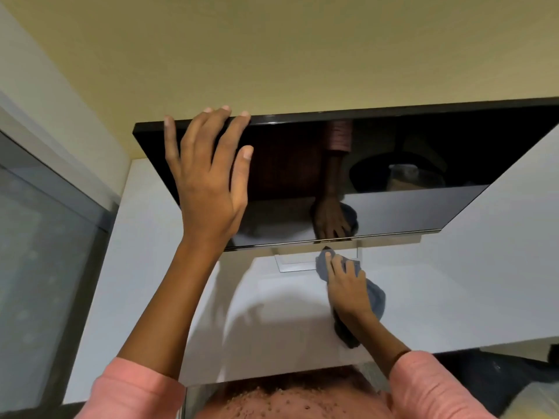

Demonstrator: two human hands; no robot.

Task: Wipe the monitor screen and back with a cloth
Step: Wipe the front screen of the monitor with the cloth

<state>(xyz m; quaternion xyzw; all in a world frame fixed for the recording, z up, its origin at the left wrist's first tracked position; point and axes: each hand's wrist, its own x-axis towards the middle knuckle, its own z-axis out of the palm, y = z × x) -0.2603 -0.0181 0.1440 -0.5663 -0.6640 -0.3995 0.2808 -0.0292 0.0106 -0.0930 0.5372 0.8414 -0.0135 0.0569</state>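
A black glossy monitor [393, 152] stands on a white desk [484, 282], its dark screen reflecting my arm. My left hand [208, 176] lies flat on the screen's upper left part, fingers spread, fingertips reaching the top edge. My right hand [348, 291] holds a grey-blue cloth [376, 294] just below the screen's bottom edge, beside the clear stand base [290, 264]. The cloth's front corner pokes out past my fingers, and a tail of it hangs under my wrist.
A yellowish wall [272, 49] rises behind the monitor. A frosted glass pane [36, 237] runs along the left side. Dark objects lie off the desk's front right edge [514, 376].
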